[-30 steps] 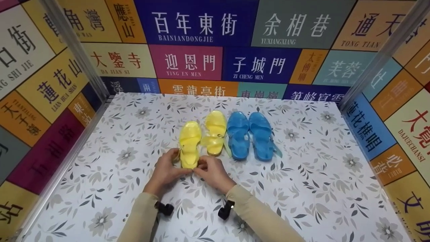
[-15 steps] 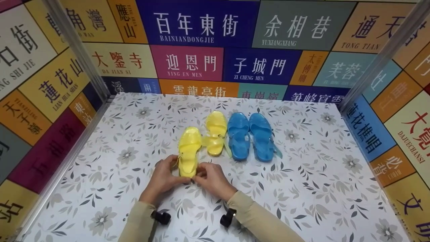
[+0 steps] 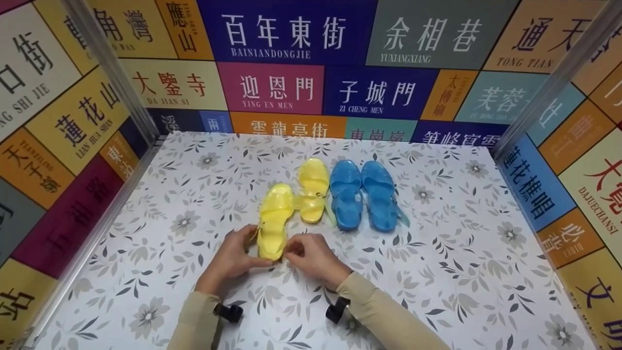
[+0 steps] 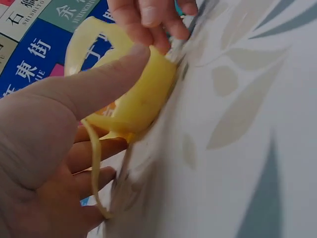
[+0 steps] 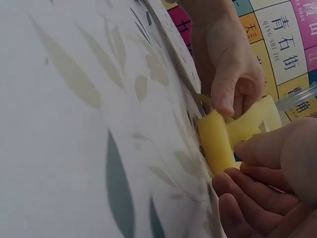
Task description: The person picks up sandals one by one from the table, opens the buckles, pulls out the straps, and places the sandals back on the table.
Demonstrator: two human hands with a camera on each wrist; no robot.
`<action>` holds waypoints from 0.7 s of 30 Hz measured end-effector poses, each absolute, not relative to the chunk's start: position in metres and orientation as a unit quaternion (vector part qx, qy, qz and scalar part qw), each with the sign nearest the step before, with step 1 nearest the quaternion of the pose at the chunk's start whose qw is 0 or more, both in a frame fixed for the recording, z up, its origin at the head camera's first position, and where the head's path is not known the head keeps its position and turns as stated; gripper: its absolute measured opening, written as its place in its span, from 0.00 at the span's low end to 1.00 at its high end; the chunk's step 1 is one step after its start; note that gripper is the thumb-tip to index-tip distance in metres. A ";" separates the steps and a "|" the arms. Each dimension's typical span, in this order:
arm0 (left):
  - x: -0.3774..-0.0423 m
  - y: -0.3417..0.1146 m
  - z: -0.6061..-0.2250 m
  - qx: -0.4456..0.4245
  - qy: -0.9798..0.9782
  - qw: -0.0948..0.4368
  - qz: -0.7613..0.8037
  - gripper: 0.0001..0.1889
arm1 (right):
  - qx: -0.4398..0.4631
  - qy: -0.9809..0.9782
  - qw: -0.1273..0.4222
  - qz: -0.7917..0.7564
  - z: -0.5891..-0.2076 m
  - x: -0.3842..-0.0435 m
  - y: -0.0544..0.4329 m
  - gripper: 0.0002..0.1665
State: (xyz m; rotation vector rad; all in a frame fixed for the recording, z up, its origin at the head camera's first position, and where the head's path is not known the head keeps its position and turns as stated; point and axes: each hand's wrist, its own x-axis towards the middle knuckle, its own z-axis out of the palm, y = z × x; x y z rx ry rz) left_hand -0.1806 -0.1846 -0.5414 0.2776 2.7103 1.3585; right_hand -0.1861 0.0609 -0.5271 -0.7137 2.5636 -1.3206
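A yellow sandal [image 3: 273,228] lies toe away from me on the table, nearest in the row. My left hand [image 3: 233,257] grips it round the heel. In the left wrist view its thumb lies across the heel [image 4: 148,99], and its fingers reach along the side by a loose yellow strap [image 4: 95,163]. My right hand [image 3: 313,257] is at the heel's right side; in the right wrist view its thumb and curled fingers pinch the yellow edge. A second yellow sandal [image 3: 313,182] lies beyond, to the right.
Two blue sandals [image 3: 346,194] lie side by side right of the yellow ones, with pale strap ends sticking out. The table [image 3: 466,282] has a leaf-and-flower cover. Panels with printed signs [image 3: 291,36] stand at the back and both sides.
Both hands and the nearer yellow sandal have come towards me, away from the second yellow one. In the last half second my right hand has shifted slightly right. The other sandals stay put.
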 end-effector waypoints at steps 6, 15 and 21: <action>-0.182 -0.197 -0.533 0.090 0.865 0.047 0.491 0.30 | -0.272 0.859 0.016 -0.434 -0.508 -0.197 0.068 0.04; -0.190 -0.190 -0.526 0.047 0.839 0.005 0.542 0.15 | -0.323 0.865 -0.039 -0.382 -0.502 -0.212 0.052 0.11; -0.197 -0.182 -0.521 0.092 0.857 -0.020 0.507 0.14 | -0.333 0.875 -0.009 -0.352 -0.506 -0.219 0.037 0.12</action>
